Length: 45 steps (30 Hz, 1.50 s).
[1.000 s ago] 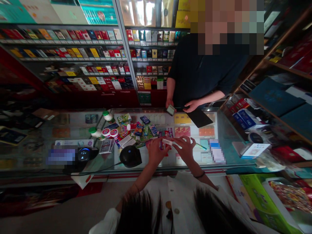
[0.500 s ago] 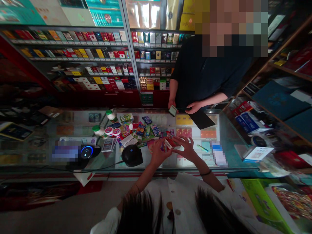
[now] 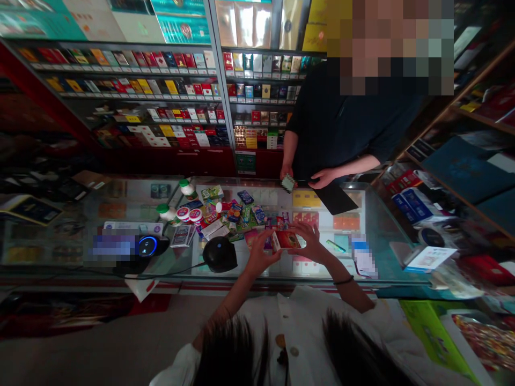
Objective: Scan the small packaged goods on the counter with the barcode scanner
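"Since both hands are up off the glass, what's in them?"

"A small red-and-white cardboard packet [image 3: 286,239], gripped firmly at its ends by the left hand [image 3: 261,257] and the right hand [image 3: 308,244], above the glass worktop [image 3: 382,236]."

"What's around it?"

"Just beyond lies a heap of colourful small packets [image 3: 237,214]. A round black scanner [image 3: 219,254] sits near the left hand, and a slim green pen [image 3: 336,246] lies near the right. Two white bottles with green caps [image 3: 167,213] stand further left."

"Anything in the way?"

"Only that heap, close behind the packet's far edge. Across the worktop, a person in a dark shirt [image 3: 341,118] holds a small checkered card [image 3: 287,183], with a hand at a flat black folder [image 3: 336,198]."
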{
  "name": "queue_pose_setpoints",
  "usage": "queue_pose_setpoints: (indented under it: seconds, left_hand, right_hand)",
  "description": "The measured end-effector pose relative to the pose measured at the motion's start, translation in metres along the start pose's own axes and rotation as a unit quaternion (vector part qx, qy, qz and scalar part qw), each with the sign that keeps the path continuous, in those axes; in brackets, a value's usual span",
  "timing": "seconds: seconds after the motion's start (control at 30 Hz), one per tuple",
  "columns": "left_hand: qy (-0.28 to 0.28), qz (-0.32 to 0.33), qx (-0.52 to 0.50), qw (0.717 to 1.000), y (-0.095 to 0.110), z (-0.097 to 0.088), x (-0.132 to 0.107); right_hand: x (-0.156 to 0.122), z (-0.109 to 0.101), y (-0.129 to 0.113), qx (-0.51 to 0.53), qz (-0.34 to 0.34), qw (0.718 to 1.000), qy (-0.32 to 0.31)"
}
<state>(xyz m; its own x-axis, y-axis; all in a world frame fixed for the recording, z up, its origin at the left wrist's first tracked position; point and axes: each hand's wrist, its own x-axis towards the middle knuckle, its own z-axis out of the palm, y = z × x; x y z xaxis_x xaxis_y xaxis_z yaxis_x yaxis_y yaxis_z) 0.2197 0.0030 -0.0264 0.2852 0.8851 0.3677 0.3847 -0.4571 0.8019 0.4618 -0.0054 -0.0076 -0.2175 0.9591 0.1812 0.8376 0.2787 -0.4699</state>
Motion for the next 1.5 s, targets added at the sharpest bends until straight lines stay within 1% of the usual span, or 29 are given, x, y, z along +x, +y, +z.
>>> queue_pose_setpoints:
  seconds: [0.17,0.27,0.33,0.43,0.5,0.57,0.63,0.7,0.77,0.83,0.9,1.0,1.2,1.3,1.4,1.5]
  left_hand:
    - [-0.023,0.022,0.078,0.996,0.008,-0.008,-0.007]
    - [-0.033,0.048,0.139,0.989,0.016,-0.016,-0.015]
    - [-0.022,0.061,0.18,0.981,0.02,-0.024,-0.021]
    - [0.032,0.063,0.247,0.966,0.025,-0.041,-0.031]
    - [0.085,0.046,0.289,0.953,0.026,-0.057,-0.039]
    - [0.15,0.014,0.32,0.935,0.024,-0.075,-0.047]
    - [0.194,-0.025,0.34,0.92,0.018,-0.093,-0.055]
    - [0.2,-0.066,0.353,0.912,0.009,-0.11,-0.061]
    - [0.182,-0.09,0.359,0.911,0.0,-0.122,-0.065]
    - [0.16,-0.1,0.358,0.914,-0.007,-0.13,-0.068]
    - [0.148,-0.102,0.351,0.919,-0.011,-0.133,-0.069]
    - [0.139,-0.102,0.339,0.925,-0.013,-0.132,-0.07]
    - [0.134,-0.11,0.323,0.93,-0.015,-0.132,-0.072]
    - [0.132,-0.105,0.323,0.931,-0.017,-0.133,-0.072]
    - [0.134,-0.1,0.325,0.931,-0.018,-0.133,-0.071]
    - [0.136,-0.093,0.325,0.931,-0.018,-0.132,-0.071]
  right_hand:
    - [0.003,0.004,0.0,0.007,0.009,1.0,0.026]
    - [0.006,0.01,-0.005,0.005,0.022,0.999,0.044]
    - [0.009,0.016,-0.013,0.0,0.025,0.998,0.05]
    - [0.013,0.024,-0.025,-0.004,0.02,0.999,0.044]
    - [0.016,0.029,-0.034,0.001,0.021,0.999,0.029]
    - [0.02,0.034,-0.041,0.008,0.026,1.0,0.011]
    - [0.023,0.039,-0.048,0.018,0.024,1.0,-0.002]
    - [0.027,0.044,-0.054,0.03,0.015,0.999,-0.008]
    - [0.031,0.047,-0.06,0.039,-0.004,0.999,-0.008]
    - [0.034,0.049,-0.066,0.039,-0.029,0.999,-0.006]
    - [0.037,0.05,-0.072,0.034,-0.049,0.998,-0.011]
    - [0.043,0.051,-0.084,0.025,-0.053,0.998,-0.018]
    - [0.053,0.057,-0.108,0.018,-0.076,0.996,-0.032]
    - [0.055,0.061,-0.113,0.01,-0.087,0.996,-0.029]
    - [0.055,0.064,-0.114,0.005,-0.095,0.995,-0.018]
    - [0.053,0.063,-0.115,0.011,-0.098,0.995,-0.022]
